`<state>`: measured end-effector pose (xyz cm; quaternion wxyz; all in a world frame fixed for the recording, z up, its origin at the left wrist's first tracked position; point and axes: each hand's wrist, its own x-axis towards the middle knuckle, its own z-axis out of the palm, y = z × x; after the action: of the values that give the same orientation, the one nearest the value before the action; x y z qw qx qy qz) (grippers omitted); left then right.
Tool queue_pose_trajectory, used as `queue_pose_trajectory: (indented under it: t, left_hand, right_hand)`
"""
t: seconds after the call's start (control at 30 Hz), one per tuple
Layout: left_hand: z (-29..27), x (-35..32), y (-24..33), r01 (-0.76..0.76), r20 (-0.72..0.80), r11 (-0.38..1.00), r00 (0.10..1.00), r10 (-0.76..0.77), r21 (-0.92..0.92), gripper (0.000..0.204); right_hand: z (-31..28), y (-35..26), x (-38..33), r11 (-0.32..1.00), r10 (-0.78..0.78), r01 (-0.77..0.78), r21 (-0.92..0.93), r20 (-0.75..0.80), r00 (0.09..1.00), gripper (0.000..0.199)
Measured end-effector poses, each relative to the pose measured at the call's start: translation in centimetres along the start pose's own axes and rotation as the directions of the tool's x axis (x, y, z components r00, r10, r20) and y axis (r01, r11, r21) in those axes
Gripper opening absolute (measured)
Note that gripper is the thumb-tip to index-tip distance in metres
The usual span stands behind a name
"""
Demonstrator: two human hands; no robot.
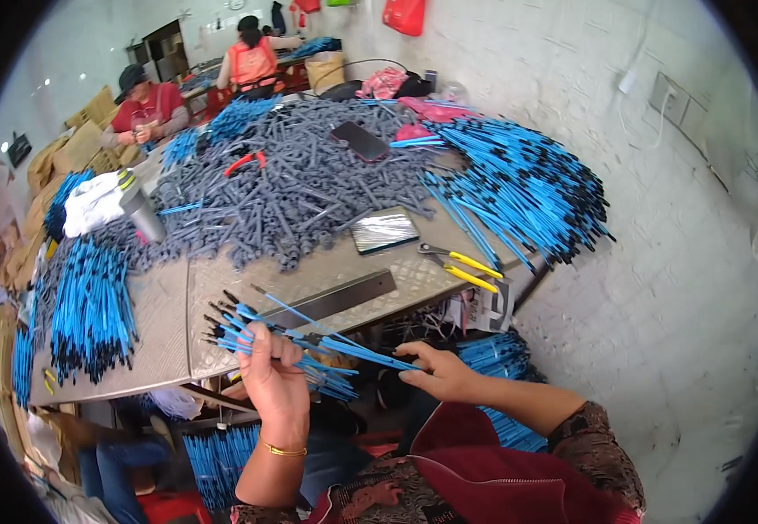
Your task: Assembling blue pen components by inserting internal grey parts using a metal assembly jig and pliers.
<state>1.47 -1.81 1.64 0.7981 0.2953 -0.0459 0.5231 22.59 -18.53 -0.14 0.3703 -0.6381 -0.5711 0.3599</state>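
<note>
My left hand (272,374) is closed around a bunch of thin blue sticks with black tips (239,330), held just below the near edge of the metal table (169,323). The sticks fan out to the upper left and lower right. My right hand (438,370) pinches the lower end of one long blue stick (357,351) that runs from the bunch toward it. A gold bangle sits on my left wrist.
A large heap of grey tubes (300,192) covers the table's middle, with blue stick bundles at right (527,188) and left (91,297). Yellow-handled pliers (462,266), two phones (383,230), a grey bottle (141,210) lie there. Two people sit at the far end.
</note>
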Motion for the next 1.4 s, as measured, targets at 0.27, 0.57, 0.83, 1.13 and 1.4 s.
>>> queue_pose_trajectory:
  t: [0.27,0.57,0.83,1.13,1.4]
  left_hand:
    - [5.0,-1.6,1.1,0.246,-0.067,0.961,0.969,-0.239,0.127,0.014]
    - [5.6,-2.4,2.3,0.383,-0.205,0.893,0.918,-0.339,0.238,0.015]
    - [6.0,0.6,0.0,0.140,-0.301,0.947,0.953,-0.049,0.290,0.025]
    - [5.4,1.7,-1.5,-0.061,-0.292,0.953,0.944,0.152,0.298,0.026]
    - [4.5,1.4,0.1,-0.072,-0.336,0.955,0.926,0.171,0.287,0.021]
  right_hand:
    - [-16.7,7.4,6.3,0.544,-0.068,-0.476,-0.691,-0.601,0.796,0.032]
    - [-19.3,10.6,6.7,0.580,-0.161,-0.553,-0.598,-0.749,0.642,0.024]
    - [-7.6,1.3,2.0,0.731,-0.402,-0.047,-0.680,-0.486,0.776,0.012]
    - [0.5,-0.7,0.6,0.726,-0.569,0.291,-0.623,-0.306,0.763,0.019]
    - [1.1,-0.1,0.9,0.685,-0.662,0.385,-0.618,-0.309,0.683,0.024]
